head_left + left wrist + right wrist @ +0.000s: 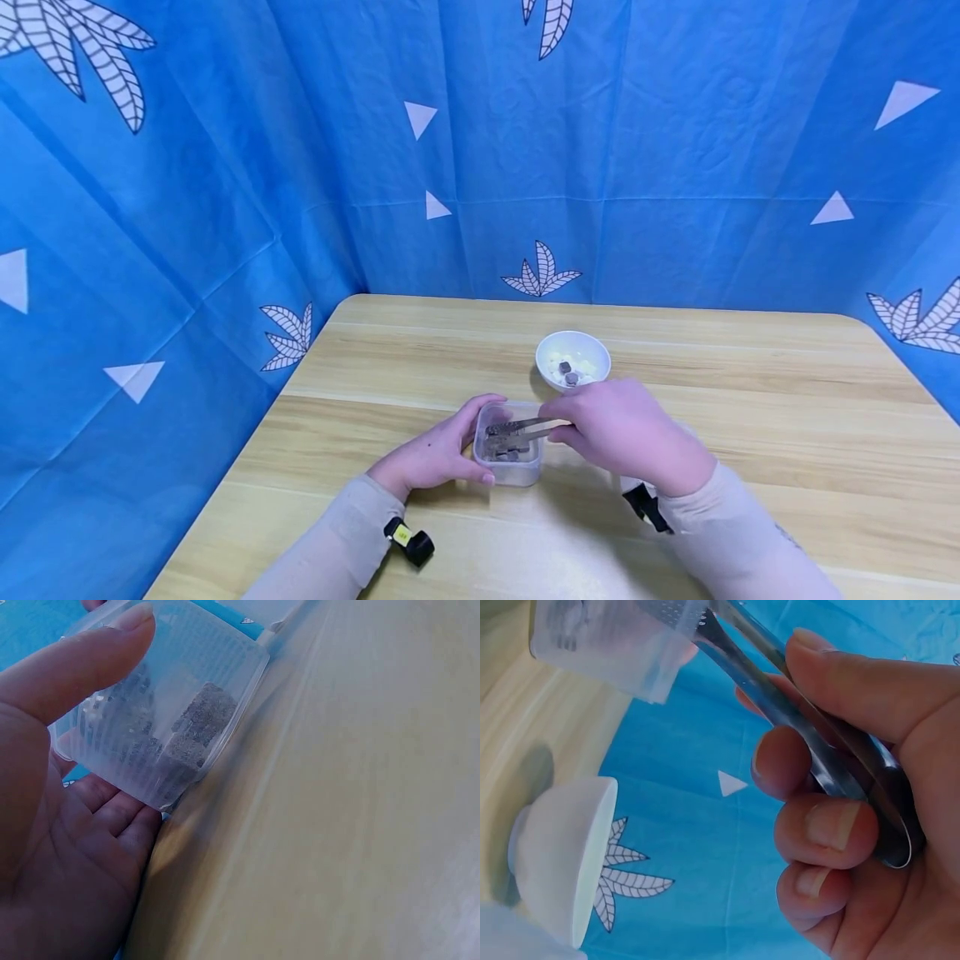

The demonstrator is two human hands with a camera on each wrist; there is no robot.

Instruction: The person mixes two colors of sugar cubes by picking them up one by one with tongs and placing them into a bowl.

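Head view: white bowl (573,360) behind container (508,454).

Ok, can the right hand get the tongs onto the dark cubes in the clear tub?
Probably yes: the right hand holds the tongs over the lidless tub, which the left hand holds.

Clear plastic tub (508,454) of dark cubes (196,726), metal tongs (525,429) inside.
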